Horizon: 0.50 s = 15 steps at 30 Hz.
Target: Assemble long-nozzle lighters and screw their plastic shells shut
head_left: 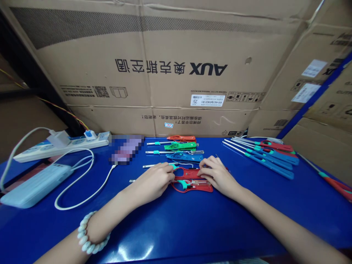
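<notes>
Two red gas lighter casings lie opened in front of me, their insides showing. My left hand (161, 179) is closed, fingertips pinching the left end of the upper red lighter casing (188, 172), near its turquoise trigger. At that casing's right end, my right hand (217, 175) has its fingers curled and pressed onto it; a thin wire-like piece shows above the knuckles. Just below lies the lower red lighter casing (205, 188), with a turquoise trigger, wires and a clear fuel tank in it. My left hand partly hides the metal tubes.
Behind are blue (187, 157), green (181, 146) and orange (181, 138) open casings. Assembled lighters (271, 156) lie at right, another red one (337, 187) at the edge. A power bank (35, 185), cable, power strip (66, 146) and blurred phone (126, 148) occupy the left. Cardboard (165, 44) stands behind.
</notes>
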Available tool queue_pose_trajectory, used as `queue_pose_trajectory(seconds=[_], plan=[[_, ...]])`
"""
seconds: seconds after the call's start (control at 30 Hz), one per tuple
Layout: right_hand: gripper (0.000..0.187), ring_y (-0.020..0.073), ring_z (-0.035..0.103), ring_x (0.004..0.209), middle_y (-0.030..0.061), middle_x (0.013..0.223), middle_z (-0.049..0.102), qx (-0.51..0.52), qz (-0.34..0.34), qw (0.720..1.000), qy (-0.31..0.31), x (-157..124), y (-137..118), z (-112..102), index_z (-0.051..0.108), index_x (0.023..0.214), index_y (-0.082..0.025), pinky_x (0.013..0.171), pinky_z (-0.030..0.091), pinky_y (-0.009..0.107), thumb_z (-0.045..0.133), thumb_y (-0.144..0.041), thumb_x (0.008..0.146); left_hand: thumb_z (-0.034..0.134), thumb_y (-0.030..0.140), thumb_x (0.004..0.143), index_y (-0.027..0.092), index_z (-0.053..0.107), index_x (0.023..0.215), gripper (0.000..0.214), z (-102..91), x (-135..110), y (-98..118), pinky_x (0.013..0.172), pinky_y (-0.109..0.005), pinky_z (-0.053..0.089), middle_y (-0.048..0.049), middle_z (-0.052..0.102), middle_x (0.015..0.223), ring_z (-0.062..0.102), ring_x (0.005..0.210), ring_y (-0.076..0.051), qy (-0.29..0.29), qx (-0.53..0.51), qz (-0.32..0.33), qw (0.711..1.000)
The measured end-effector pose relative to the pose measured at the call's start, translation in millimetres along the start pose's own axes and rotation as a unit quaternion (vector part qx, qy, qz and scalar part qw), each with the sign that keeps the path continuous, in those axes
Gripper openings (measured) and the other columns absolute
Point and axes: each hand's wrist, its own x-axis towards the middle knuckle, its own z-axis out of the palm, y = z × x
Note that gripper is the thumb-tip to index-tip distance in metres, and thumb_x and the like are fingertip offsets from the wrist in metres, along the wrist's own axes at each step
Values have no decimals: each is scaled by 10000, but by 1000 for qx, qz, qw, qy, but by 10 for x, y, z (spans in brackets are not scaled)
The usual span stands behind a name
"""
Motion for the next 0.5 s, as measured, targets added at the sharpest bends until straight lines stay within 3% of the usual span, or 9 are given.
queue_pose_trajectory(seconds=[0.33,0.5], plan=[[201,196,431,819,65,918,610,-111,-87,990,22,-13,51,86,612,785,-158,710,314,325,476,-156,933,469,59,882,160,654,848,214,-50,17,44,739,-307,433,-58,599,872,545,839,-195,-18,18,-11,1000],[264,204,434,819,86,913,592,-161,-109,981,25,-5,27,105,597,819,-147,722,322,329,376,-127,964,453,68,891,160,662,870,229,-28,13,23,732,-306,428,-59,591,858,542,829,-192,-7,16,1,1000]])
